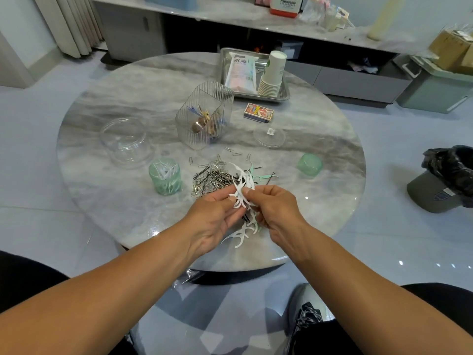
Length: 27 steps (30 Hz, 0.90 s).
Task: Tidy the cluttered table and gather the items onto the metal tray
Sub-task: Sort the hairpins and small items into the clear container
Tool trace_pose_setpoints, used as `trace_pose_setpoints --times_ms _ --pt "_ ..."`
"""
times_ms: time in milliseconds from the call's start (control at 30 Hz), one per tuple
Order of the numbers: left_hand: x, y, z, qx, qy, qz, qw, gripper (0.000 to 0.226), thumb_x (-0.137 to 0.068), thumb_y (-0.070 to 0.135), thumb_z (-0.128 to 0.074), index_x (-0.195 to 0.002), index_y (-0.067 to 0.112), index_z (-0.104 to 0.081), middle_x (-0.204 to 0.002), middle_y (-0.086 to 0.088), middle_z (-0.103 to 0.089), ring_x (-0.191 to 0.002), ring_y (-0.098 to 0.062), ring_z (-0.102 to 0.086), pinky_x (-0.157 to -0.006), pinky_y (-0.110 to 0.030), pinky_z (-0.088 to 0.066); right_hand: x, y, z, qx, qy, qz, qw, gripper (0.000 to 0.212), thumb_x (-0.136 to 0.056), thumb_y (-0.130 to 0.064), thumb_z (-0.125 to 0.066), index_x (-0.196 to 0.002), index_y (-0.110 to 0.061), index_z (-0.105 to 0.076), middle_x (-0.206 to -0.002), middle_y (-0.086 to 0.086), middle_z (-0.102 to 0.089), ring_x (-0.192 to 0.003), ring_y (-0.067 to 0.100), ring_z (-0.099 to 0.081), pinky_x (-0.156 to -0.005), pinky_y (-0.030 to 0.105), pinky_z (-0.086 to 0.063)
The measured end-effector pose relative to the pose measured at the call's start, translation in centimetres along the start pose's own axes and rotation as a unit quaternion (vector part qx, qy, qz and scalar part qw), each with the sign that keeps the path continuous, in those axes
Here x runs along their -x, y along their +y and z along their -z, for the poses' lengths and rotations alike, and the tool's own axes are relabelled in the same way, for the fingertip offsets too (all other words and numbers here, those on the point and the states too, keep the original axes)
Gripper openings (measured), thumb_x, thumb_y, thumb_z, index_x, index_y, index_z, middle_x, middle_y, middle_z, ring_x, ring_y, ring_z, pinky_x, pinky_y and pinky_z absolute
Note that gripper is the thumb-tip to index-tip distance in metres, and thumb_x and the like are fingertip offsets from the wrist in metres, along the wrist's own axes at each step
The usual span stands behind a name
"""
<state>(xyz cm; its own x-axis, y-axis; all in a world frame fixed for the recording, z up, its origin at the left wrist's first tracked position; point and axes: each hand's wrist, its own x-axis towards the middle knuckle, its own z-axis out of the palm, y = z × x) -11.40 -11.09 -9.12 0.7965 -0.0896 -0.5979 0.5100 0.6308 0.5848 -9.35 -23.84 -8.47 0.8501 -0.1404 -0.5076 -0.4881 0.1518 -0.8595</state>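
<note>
Over the near part of the round marble table (102, 201), my left hand (215, 221) and my right hand (275, 208) both pinch a bunch of white floss picks (242, 187). More floss picks (243, 233) lie under my hands. A heap of paper clips and hairpins (213, 176) lies just beyond. A green jar (165, 176) with floss picks in it stands to the left, and its green lid (309, 163) lies to the right. The metal tray (285, 94) at the far side holds a stack of paper cups (272, 75) and a plastic packet (242, 73).
A ribbed clear container (204, 114) with small items stands mid-table. A clear round jar (125, 142) is at the left, its clear lid (269, 137) at the right. A matchbox (258, 112) lies by the tray. A bin with a black bag (450, 175) stands on the floor at the right.
</note>
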Motion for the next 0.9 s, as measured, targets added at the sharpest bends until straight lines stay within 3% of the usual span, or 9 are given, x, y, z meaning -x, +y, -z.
trace_pose_setpoints --times_ms 100,167,267,433,533,633,733,833,900 --pt "0.1 -0.4 0.2 -0.024 -0.002 -0.015 1.0 0.03 -0.102 -0.008 -0.046 -0.111 0.01 -0.067 -0.096 -0.011 -0.078 -0.081 -0.016 -0.076 -0.07 -0.022 -0.061 0.1 0.5 -0.3 -0.001 -0.001 0.0 1.0 0.02 -0.081 -0.006 -0.084 -0.086 -0.003 -0.065 -0.068 0.011 -0.07 -0.043 0.011 -0.061 -0.041 0.02 -0.047" --pt "0.1 -0.7 0.3 -0.034 0.0 -0.021 0.999 0.029 -0.102 -0.006 -0.047 -0.113 0.012 -0.067 -0.102 -0.01 -0.077 -0.084 -0.014 -0.076 -0.07 -0.021 -0.061 0.2 0.6 -0.4 -0.001 -0.018 -0.012 1.0 0.02 -0.08 -0.008 -0.085 -0.081 -0.006 -0.065 -0.07 0.011 -0.071 -0.048 0.013 -0.064 -0.045 0.022 -0.052" --pt "0.0 -0.9 0.2 -0.039 0.0 -0.028 0.999 0.032 -0.102 -0.003 -0.05 -0.13 0.008 -0.062 -0.122 -0.015 -0.07 -0.095 -0.017 -0.072 -0.077 -0.023 -0.061 0.2 0.5 -0.6 -0.006 -0.035 -0.034 0.999 0.023 -0.081 -0.009 -0.084 -0.073 -0.009 -0.062 -0.055 0.003 -0.066 -0.037 0.009 -0.054 -0.035 0.017 -0.04" --pt "0.0 -0.4 0.2 -0.041 0.001 -0.037 0.998 0.025 -0.101 -0.004 -0.051 -0.114 0.01 -0.069 -0.105 -0.01 -0.076 -0.087 -0.016 -0.076 -0.079 -0.025 -0.062 -0.3 0.5 -0.8 0.006 -0.042 -0.056 0.998 0.024 -0.081 -0.016 -0.085 -0.075 -0.011 -0.063 -0.062 0.007 -0.057 -0.041 0.011 -0.035 -0.034 0.02 -0.028" --pt "0.0 -0.5 0.1 -0.087 -0.002 -0.045 0.995 0.027 -0.103 0.0 -0.051 -0.101 0.018 -0.07 -0.101 -0.009 -0.078 -0.086 -0.019 -0.075 -0.086 -0.031 -0.061 -0.4 0.7 -0.7 -0.008 -0.05 -0.057 0.997 0.02 -0.083 -0.011 -0.083 -0.078 -0.009 -0.064 -0.056 0.004 -0.056 -0.039 0.009 -0.045 -0.036 0.019 -0.036" --pt "-0.1 -0.3 0.3 -0.135 -0.011 -0.07 0.988 0.026 -0.103 0.0 -0.05 -0.117 0.011 -0.07 -0.104 -0.012 -0.075 -0.082 -0.015 -0.07 -0.096 -0.036 -0.057 -0.3 0.3 -0.6 0.007 -0.071 -0.05 0.996 0.013 -0.088 -0.01 -0.078 -0.085 -0.004 -0.066 -0.06 0.008 -0.064 -0.043 0.009 -0.058 -0.041 0.018 -0.046" --pt "-0.3 -0.1 0.6 -0.194 -0.011 -0.097 0.976 0.031 -0.103 0.001 -0.052 -0.13 0.006 -0.064 -0.11 -0.014 -0.074 -0.091 -0.019 -0.071 -0.1 -0.039 -0.055 -0.2 0.0 -0.4 0.04 -0.097 -0.04 0.994 0.011 -0.091 -0.008 -0.075 -0.083 -0.002 -0.07 -0.066 0.012 -0.07 -0.052 0.012 -0.066 -0.046 0.019 -0.052" --pt "-0.4 0.1 0.8 -0.182 0.003 -0.107 0.977 0.027 -0.102 -0.001 -0.052 -0.123 0.007 -0.067 -0.097 -0.009 -0.078 -0.088 -0.017 -0.074 -0.09 -0.033 -0.06 -0.3 -0.5 -0.3 0.091 -0.107 -0.013 0.99 0.013 -0.091 -0.014 -0.076 -0.081 -0.006 -0.073 -0.072 0.009 -0.074 -0.054 0.012 -0.068 -0.045 0.02 -0.051" --pt "-0.6 0.5 0.9 -0.13 0.038 -0.099 0.986 0.023 -0.101 -0.004 -0.051 -0.117 0.002 -0.067 -0.097 -0.01 -0.076 -0.088 -0.018 -0.074 -0.084 -0.027 -0.061 -1.1 -0.9 0.2 0.153 -0.071 0.052 0.984 0.012 -0.092 -0.018 -0.074 -0.083 -0.01 -0.074 -0.071 0.002 -0.074 -0.053 0.009 -0.066 -0.046 0.02 -0.049"
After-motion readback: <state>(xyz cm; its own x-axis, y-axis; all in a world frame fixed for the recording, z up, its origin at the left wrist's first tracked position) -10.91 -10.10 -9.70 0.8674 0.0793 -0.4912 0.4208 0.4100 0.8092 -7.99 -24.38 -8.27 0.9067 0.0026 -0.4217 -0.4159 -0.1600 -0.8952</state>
